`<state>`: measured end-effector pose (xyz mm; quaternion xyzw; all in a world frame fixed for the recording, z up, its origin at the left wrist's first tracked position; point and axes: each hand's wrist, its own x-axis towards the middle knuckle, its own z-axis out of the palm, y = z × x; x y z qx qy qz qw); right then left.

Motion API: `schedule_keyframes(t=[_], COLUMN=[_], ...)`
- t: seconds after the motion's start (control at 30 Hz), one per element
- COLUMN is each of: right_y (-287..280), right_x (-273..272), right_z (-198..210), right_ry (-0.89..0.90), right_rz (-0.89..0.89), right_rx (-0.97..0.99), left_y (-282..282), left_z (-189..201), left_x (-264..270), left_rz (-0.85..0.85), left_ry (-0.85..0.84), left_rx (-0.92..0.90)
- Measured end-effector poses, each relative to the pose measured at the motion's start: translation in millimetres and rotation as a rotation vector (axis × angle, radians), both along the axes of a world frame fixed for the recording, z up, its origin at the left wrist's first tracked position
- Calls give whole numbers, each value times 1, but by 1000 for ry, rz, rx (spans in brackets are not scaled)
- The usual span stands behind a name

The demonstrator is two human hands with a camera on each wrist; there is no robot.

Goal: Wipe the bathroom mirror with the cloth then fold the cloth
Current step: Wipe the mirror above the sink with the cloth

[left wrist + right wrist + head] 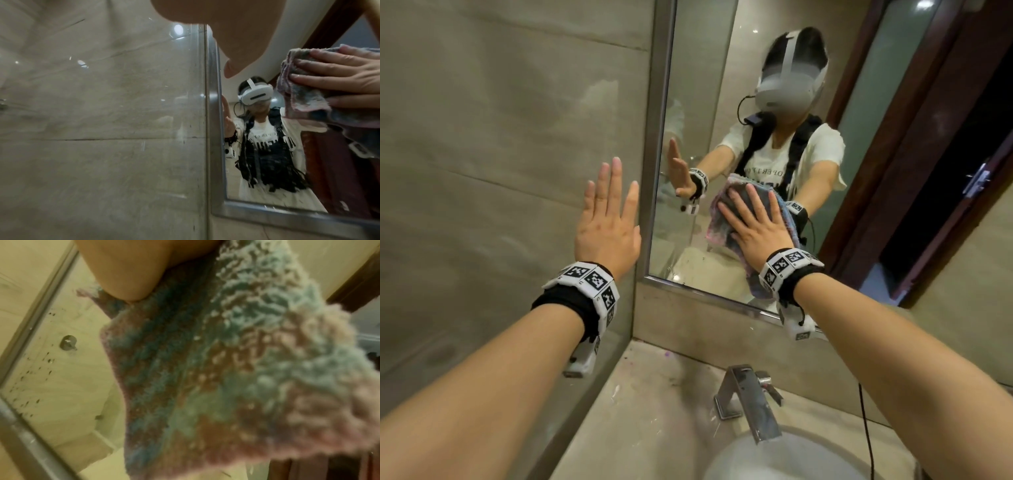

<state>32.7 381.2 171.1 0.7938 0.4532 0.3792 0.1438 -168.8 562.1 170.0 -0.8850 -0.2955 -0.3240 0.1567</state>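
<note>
Both hands are up at the wall. Right hand [755,226] lies flat with fingers spread and straight, pressing the cloth [717,222] against the mirror [698,102]; nothing is pinched, the palm simply pins the fabric to the glass. Left hand [607,222] is flat too, fingers straight and together, held up at the tiled wall [500,137] just left of the mirror's frame [654,137] and holding nothing; whether the palm actually touches the tile I cannot tell.

The cloth is a fluffy pink-and-blue piece, bunched under the right palm low on the glass, near the bottom left corner, its lower end hanging down past the wrist toward the bottom frame. In the right wrist view dark specks show on the glass beside the cloth, close to that corner.

By my judgement the wiping step is in hand and the folding has not begun. The next move probably calls for sliding the flat palm over the speckled patch with steady pressure, keeping the cloth from slipping out below the hand.

Both forearms reach forward and upward, wrists bent back so the palms face the wall. Below them sit the desk [654,411], a chrome tap [750,397] and the basin [774,459]. A dark door frame [928,137] reflects at the right.
</note>
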Motion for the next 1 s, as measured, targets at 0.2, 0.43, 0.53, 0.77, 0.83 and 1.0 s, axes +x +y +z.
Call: schedule_keyframes(t=[0.2,0.43,0.53,0.77,0.83,1.0], right_y=[23,62,82,104,104,111], right_x=[-5,-1,-3,-2,2,14], right_z=[-38,-101,-124,-144,-127,-64], right_ry=[30,-4,8,-53,-51,-5], right_rz=[-8,114,224,358,423,537], right_rx=[85,-115,-169,-317,-405,-319], left_y=[-13,-4,-2,1,2,6], left_z=[-42,-86,-104,-122,-120,-116], left_x=[1,-1,-2,-2,-1,-2], left_rz=[-34,-57,-66,-79,-82,-126], left_ry=[41,9,24,21,11,-32], left_rx=[-56,-42,-23,8,10,6])
